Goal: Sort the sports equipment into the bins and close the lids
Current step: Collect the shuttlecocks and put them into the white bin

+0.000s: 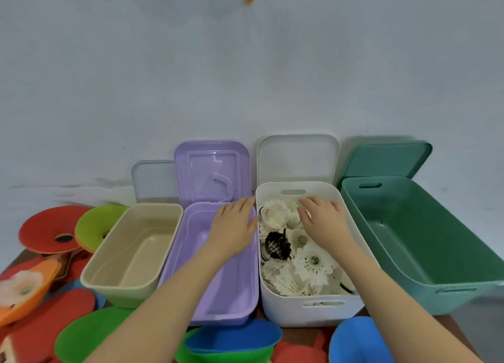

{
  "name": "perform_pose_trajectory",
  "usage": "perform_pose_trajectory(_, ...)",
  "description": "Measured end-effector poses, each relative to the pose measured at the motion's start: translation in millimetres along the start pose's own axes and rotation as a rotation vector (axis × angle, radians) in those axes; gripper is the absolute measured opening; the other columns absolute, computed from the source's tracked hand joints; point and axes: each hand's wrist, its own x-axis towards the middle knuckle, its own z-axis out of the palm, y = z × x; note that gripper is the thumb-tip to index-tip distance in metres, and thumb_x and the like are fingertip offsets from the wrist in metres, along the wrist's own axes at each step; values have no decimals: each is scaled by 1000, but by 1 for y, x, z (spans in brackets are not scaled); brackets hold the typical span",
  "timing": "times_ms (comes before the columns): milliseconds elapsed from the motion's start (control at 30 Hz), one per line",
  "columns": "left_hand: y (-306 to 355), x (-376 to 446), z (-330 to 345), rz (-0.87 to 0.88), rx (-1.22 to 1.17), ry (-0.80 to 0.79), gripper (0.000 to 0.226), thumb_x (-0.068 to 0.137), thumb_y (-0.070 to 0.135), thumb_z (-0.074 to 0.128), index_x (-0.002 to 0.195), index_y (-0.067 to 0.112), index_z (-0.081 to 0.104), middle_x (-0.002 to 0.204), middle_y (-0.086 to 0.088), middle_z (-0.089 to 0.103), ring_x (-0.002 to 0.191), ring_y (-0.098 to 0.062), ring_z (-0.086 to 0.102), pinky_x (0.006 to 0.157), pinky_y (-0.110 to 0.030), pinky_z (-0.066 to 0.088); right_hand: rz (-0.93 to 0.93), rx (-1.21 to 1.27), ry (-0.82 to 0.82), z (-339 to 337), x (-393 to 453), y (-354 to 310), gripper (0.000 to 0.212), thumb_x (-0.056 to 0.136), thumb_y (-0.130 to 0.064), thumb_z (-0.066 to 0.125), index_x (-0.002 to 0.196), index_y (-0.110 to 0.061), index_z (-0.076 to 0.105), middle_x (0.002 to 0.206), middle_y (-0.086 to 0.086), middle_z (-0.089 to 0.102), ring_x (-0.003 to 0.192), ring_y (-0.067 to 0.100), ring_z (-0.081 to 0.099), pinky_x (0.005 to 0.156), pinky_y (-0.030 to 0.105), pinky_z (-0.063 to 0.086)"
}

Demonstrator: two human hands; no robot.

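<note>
Four open bins stand in a row: beige [101, 275], purple [245, 302], white [275, 305] and green [409, 286]. The white bin holds several white shuttlecocks [313, 261] and a dark one [276, 245]. My left hand [234, 223] hovers with relaxed fingers over the purple bin's right edge. My right hand [324, 221] is over the shuttlecocks in the white bin, fingers bent downward on them; whether it holds one is hidden. The beige, purple and green bins look empty.
Lids lean on the wall behind the bins: clear [154, 181], purple [212, 171], white [297, 159], green [387, 158]. Red [46, 230], green [95, 332], blue [234, 338] and orange [30, 286] flat cones lie at the left and front.
</note>
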Motion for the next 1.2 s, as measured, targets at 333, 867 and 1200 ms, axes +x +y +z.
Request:
perform_pose_trajectory(333, -90, -62, -51, -156, 18, 95, 78, 77, 50, 11, 135, 12, 45, 140, -6, 47, 127, -22, 44, 103, -35, 30, -240, 85, 188, -3, 23, -113, 29, 86, -26, 42, 92, -15, 69, 85, 4, 67, 74, 30, 64, 77, 39, 42)
perform_pose_trajectory(867, -354, -194, -82, -358, 1, -1, 60, 79, 43, 27, 115, 11, 63, 123, -7, 61, 112, -27, 57, 92, -42, 40, -465, 305, -44, 102, 29, -405, 30, 87, -29, 47, 104, -16, 67, 91, 4, 66, 82, 30, 62, 65, 38, 49)
perform_pose_trajectory(1200, -482, -273, -66, -539, -69, -74, 51, 92, 36, 42, 139, 14, 41, 143, -5, 41, 133, -23, 34, 106, -40, 24, -534, 316, -400, 178, 10, -537, 50, 85, -42, 57, 130, -22, 52, 125, 1, 54, 107, 26, 55, 86, 41, 45)
